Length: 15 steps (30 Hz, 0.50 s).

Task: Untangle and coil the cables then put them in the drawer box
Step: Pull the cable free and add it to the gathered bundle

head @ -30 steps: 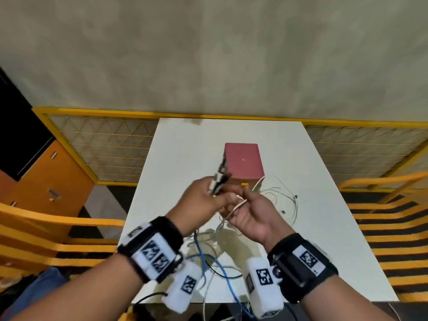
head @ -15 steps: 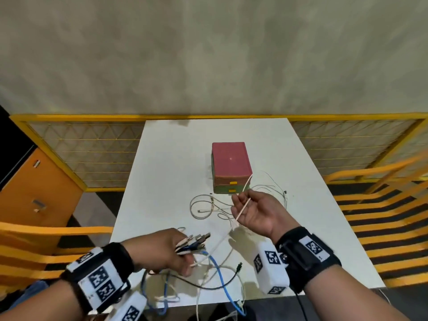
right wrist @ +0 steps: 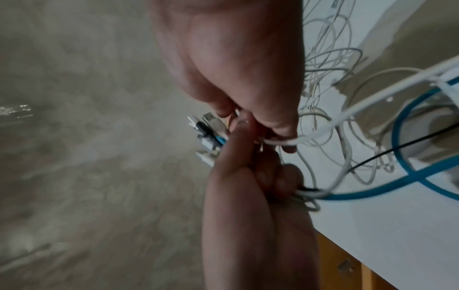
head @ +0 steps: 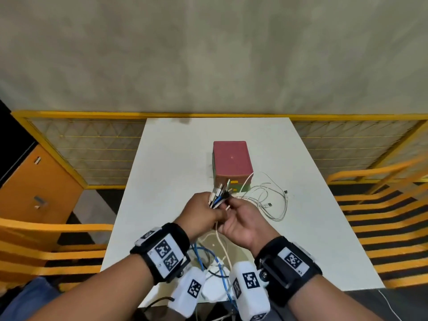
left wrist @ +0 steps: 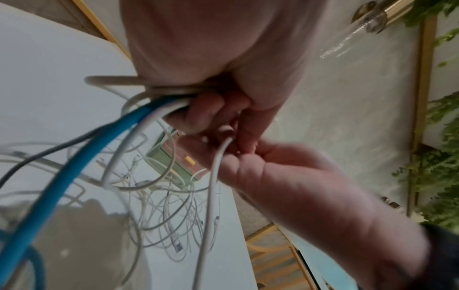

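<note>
Left hand [head: 201, 213] raised above the table [head: 166, 172], fingers curled round a bundle [head: 217, 195] of cable ends: blue, white, black and cream, plugs fanned up and away just near of the box [head: 231, 162]. Right hand [head: 240, 222] pressed against the left, palm up, thumb and fingers pinching a white cable [left wrist: 213, 172] right at the bundle. From the left fist, blue cable [head: 222, 269] and black cable [right wrist: 397, 149] hanging down to the near table edge, between the two wrists, over a white loop lying there. Loose white cables [head: 271, 200] in a tangle on the table, right of the hands and touching the box's near right corner; one strand rising against the box front. Box red on top, green at the base, two yellow drawer pulls [head: 234, 185] on the near face, partly hidden by the plug ends; standing mid-table, far of the hands. Whether any drawer is pulled out: cannot tell. Yellow railing [head: 69, 117] round the far and side edges, orange cabinet [head: 34, 181] at far left, grey wall beyond.
</note>
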### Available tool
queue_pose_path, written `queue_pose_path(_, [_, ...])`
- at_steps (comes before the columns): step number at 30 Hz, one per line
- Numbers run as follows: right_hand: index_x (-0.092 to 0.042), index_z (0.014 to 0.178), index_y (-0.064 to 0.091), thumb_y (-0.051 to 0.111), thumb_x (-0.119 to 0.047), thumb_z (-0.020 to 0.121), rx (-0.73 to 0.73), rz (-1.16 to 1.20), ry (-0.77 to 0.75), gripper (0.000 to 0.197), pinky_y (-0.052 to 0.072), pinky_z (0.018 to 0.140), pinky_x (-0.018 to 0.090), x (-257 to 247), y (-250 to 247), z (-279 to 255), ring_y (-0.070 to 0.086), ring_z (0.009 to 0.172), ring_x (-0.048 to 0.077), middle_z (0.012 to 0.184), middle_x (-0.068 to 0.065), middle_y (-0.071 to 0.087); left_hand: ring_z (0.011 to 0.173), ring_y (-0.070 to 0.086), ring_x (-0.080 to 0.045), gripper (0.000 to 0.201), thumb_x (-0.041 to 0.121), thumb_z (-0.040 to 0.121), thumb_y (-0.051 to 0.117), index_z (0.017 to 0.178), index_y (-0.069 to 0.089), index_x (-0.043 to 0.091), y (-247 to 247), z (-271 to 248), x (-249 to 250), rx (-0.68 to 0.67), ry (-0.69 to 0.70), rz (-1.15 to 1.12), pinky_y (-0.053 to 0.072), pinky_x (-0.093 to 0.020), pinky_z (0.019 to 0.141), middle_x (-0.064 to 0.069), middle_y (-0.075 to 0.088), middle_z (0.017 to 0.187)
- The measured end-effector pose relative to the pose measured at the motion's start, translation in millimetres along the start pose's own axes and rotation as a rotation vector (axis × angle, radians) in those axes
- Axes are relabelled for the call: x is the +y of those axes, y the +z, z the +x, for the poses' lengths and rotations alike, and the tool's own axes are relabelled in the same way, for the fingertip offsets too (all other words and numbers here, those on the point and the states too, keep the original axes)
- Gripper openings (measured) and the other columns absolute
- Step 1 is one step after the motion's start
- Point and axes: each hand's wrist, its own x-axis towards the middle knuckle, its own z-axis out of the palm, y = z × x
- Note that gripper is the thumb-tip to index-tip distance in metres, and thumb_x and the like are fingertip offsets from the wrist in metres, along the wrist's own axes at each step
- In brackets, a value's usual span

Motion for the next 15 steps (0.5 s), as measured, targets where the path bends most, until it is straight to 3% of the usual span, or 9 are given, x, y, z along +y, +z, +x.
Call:
queue_pose_path(2, [-0.001,0.098,0.060,0.034,-0.021,0.105,0.052,-0.007,-0.007,0.033,0.060,0.063,0.038,-7.2,-9.7,5.7,0.073,0.061,0.025,0.078,0.018,0.075,0.050,0.052,-0.007,0.026,-0.005,0.069,0.074,0.064,0.062,0.017,-5.2,-12.0,-5.7,-0.149,-0.035,0.015,0.042,-0.018,0.052,0.009,0.059,0.056])
queue_pose_path(4, [-0.006,0.103,0.056,0.036,-0.019,0.105,0.096,0.017,-0.025,0.024,0.057,0.074,0.045,-16.0,-25.1,14.9,0.075,0.077,0.030,0.096,0.020,0.075,0.046,0.045,-0.007,0.023,-0.001,0.070,0.075,0.066,0.061,0.018,-15.3,-31.2,-15.9,-0.321,-0.085,0.141,0.034,-0.018,0.045,0.010,0.056,0.054])
queue_pose_path(7, [-0.013,0.092,0.054,0.036,-0.017,0.104,0.110,0.000,-0.047,0.022,0.051,0.078,0.043,-25.4,-40.2,20.9,0.076,0.074,0.026,0.084,0.012,0.077,0.047,0.040,-0.008,0.020,0.008,0.071,0.078,0.074,0.062,0.019,-41.7,-54.6,-35.0,-0.550,-0.175,0.249,0.028,-0.021,0.045,0.005,0.054,0.062])
queue_pose_path(9, [-0.015,0.093,0.054,0.037,-0.017,0.104,0.098,-0.038,-0.045,0.021,0.050,0.081,0.042,-23.8,-43.8,22.5,0.076,0.075,0.026,0.079,0.010,0.076,0.047,0.038,-0.009,0.019,0.012,0.072,0.079,0.075,0.061,0.019,-58.3,-60.9,-40.0,-0.620,-0.263,0.259,0.025,-0.024,0.044,0.005,0.055,0.065])
queue_pose_path(11, [-0.015,0.095,0.054,0.039,-0.020,0.104,0.037,-0.118,-0.041,0.018,0.050,0.082,0.043,-19.0,-41.9,19.6,0.074,0.084,0.028,0.084,0.011,0.076,0.046,0.035,-0.009,0.017,0.015,0.078,0.078,0.077,0.062,0.016,-66.1,-60.5,-38.3,-0.566,-0.264,0.243,0.025,-0.023,0.043,0.007,0.053,0.060])
queue_pose_path(13, [-0.015,0.095,0.059,0.045,-0.023,0.102,-0.032,-0.261,0.008,0.017,0.054,0.073,0.040,-14.0,-41.1,14.6,0.072,0.087,0.026,0.090,0.012,0.075,0.043,0.031,-0.008,0.021,0.017,0.084,0.076,0.079,0.056,0.014,-65.9,-53.4,-31.5,-0.357,-0.231,0.107,0.025,-0.021,0.041,0.006,0.042,0.055])
queue_pose_path(15, [-0.013,0.095,0.066,0.053,-0.026,0.098,-0.100,-0.547,0.054,0.019,0.053,0.064,0.033,-8.7,-44.9,4.1,0.067,0.079,0.019,0.091,0.008,0.070,0.042,0.028,-0.010,0.024,0.014,0.089,0.071,0.078,0.049,0.014,-63.9,-40.7,-23.9,-0.144,-0.204,-0.077,0.025,-0.022,0.040,0.003,0.034,0.055])
